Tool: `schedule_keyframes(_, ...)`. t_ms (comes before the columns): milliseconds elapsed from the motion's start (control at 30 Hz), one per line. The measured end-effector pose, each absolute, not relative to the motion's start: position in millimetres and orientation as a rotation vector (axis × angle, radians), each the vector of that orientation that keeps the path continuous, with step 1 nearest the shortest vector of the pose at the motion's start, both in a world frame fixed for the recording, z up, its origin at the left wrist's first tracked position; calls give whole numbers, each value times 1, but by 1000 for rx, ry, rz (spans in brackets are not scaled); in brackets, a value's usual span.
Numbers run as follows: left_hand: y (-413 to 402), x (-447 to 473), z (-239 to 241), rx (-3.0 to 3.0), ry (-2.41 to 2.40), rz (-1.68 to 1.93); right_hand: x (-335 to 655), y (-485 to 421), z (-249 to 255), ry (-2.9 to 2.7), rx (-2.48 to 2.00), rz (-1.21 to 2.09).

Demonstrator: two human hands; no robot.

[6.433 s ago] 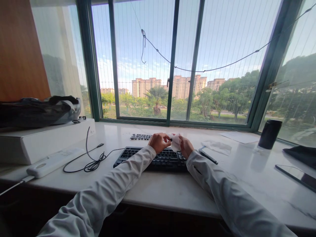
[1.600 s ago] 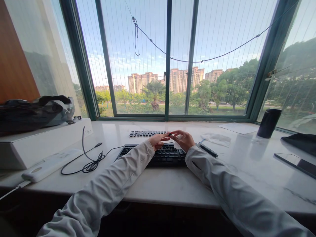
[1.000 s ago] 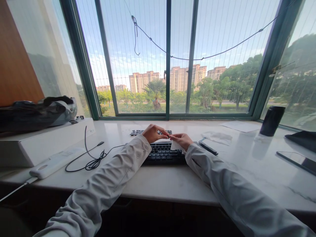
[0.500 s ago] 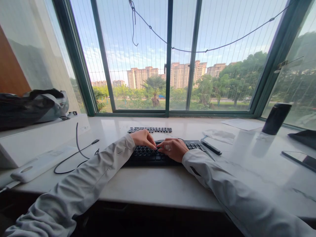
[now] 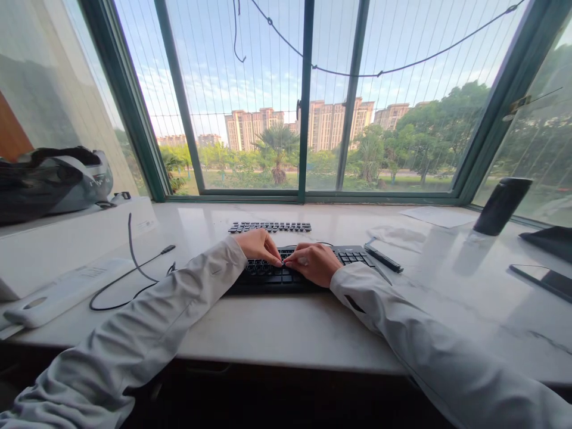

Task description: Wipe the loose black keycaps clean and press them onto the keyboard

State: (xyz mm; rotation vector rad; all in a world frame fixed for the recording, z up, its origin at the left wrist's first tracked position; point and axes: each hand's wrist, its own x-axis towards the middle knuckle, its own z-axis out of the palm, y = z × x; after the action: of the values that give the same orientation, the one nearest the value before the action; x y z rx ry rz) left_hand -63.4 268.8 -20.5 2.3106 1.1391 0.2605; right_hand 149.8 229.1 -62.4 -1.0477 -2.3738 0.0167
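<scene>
A: How are the hands set?
B: Both are low over the keyboard (image 5: pixel 286 277). The left hand (image 5: pixel 258 244) arches at the wrist, its thumb and forefinger pointing down onto the keys. The right hand (image 5: pixel 315 263) lies flatter, reaching in from the other side until its fingertips nearly meet the left's.
A: Are they gripping anything?
B: The fingertips of each hand are close together, but I can't tell whether they pinch a key or only press.
A: Where does the keyboard sit?
B: Flat on the white marbled desk (image 5: pixel 286 333), under both hands, its number keys showing beyond the right one.
A: And around it?
B: Rows of loose keycaps (image 5: pixel 270 227) just behind it. Right of it, a slim dark tool (image 5: pixel 384 259); farther right, a black cylinder (image 5: pixel 503 206). To its left, a cable (image 5: pixel 109 292), then a power strip (image 5: pixel 58 298) and a white box (image 5: pixel 80 235) bearing a dark bag (image 5: pixel 49 185).
A: The room?
B: Behind the keyboard rises a green-framed window (image 5: pixel 305 101), with trees (image 5: pixel 429 143) and tall buildings (image 5: pixel 254 128) outside.
</scene>
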Motion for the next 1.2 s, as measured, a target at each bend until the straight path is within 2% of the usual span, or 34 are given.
schedule_keyframes(1200, 267, -60, -23, 2251, 1155, 260, 152, 228, -62, -2446, -956, -55)
